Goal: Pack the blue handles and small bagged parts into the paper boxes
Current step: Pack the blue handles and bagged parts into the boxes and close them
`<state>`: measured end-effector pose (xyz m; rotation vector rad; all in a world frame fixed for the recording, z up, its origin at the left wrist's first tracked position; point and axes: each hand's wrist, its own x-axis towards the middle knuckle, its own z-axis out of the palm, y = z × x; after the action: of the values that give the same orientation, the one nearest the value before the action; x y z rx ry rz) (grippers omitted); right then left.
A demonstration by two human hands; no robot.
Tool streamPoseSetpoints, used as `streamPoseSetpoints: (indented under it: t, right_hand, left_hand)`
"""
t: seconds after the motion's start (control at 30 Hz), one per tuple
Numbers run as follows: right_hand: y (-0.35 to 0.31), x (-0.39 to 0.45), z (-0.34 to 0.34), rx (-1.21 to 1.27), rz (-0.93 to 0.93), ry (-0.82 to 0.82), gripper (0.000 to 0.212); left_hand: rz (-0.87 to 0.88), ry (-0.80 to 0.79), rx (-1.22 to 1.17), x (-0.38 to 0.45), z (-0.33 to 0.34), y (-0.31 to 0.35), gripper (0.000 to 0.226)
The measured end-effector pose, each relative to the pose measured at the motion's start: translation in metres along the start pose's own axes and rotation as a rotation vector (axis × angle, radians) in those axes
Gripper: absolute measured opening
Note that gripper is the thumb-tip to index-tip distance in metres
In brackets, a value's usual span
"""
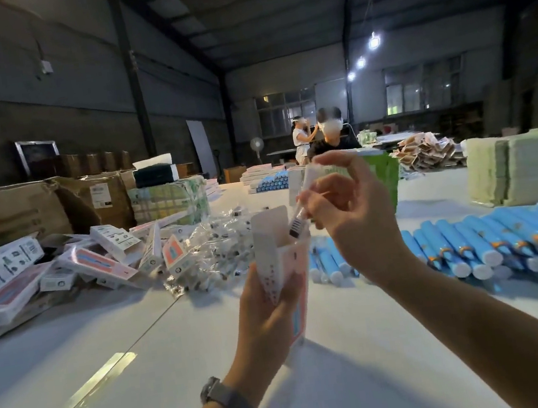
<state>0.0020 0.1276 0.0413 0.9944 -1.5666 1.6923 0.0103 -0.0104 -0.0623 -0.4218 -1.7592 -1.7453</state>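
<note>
Bagged part [300, 215] tilts dark-end-down into upright box [281, 264].

Both of the worker's forearms were bare, with no sleeve reaching into view on either side. The left hand [269, 311] and the right hand [352, 213] wore no gloves and, as far as could be seen, no rings. Around the left wrist sat a grey wristband [228, 404], a wide strap with a darker, blocky piece on its outer edge.
</note>
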Motion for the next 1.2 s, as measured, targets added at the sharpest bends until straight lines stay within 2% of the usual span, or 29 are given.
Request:
streamPoseSetpoints:
  t: [0.1, 0.23, 0.37, 0.5, 0.6, 0.67, 0.77, 0.87, 0.97, 1.03, 1.2]
  right_hand:
    - [-0.002, 0.004, -0.002, -0.101, -0.132, 0.020, 0.036]
    - [0.011, 0.001, -0.006, -0.545, -0.375, -0.127, 0.028]
    - [0.023, 0.002, -0.012, -0.644, -0.451, -0.191, 0.025]
    - [0.032, 0.000, -0.016, -0.794, -0.446, -0.308, 0.014]
    - [0.031, -0.002, -0.019, -0.855, -0.345, -0.388, 0.033]
    - [0.029, -0.003, -0.018, -0.879, -0.295, -0.466, 0.038]
    - [0.029, -0.003, -0.017, -0.810, -0.131, -0.583, 0.035]
    - [0.030, -0.002, -0.016, -0.583, -0.039, -0.525, 0.020]
    - [0.032, -0.003, -0.016, -0.265, 0.153, -0.463, 0.041]
    - [0.035, -0.007, -0.015, -0.119, 0.248, -0.475, 0.043]
    - [0.043, -0.018, -0.019, -0.036, 0.292, -0.432, 0.038]
  left_hand:
    - [0.007, -0.012, 0.056, -0.003, 0.001, -0.003, 0.025]
    - [0.029, -0.011, 0.076, -0.002, 0.000, -0.006, 0.026]
    - [0.027, -0.013, 0.090, -0.002, 0.001, -0.005, 0.027]
    - [0.033, 0.011, 0.099, 0.000, -0.001, -0.004, 0.028]
    - [0.038, 0.009, 0.091, 0.000, 0.000, -0.003, 0.030]
    - [0.037, 0.015, 0.091, 0.000, 0.000, -0.003, 0.031]
    - [0.051, 0.013, 0.114, 0.000, 0.000, -0.005, 0.029]
    - [0.057, -0.035, 0.096, 0.001, -0.002, -0.004, 0.026]
    - [0.024, -0.116, -0.003, 0.002, -0.003, -0.002, 0.018]
    - [0.010, -0.151, -0.041, 0.002, -0.004, -0.003, 0.023]
    - [-0.047, -0.178, -0.070, 0.002, -0.003, -0.002, 0.035]
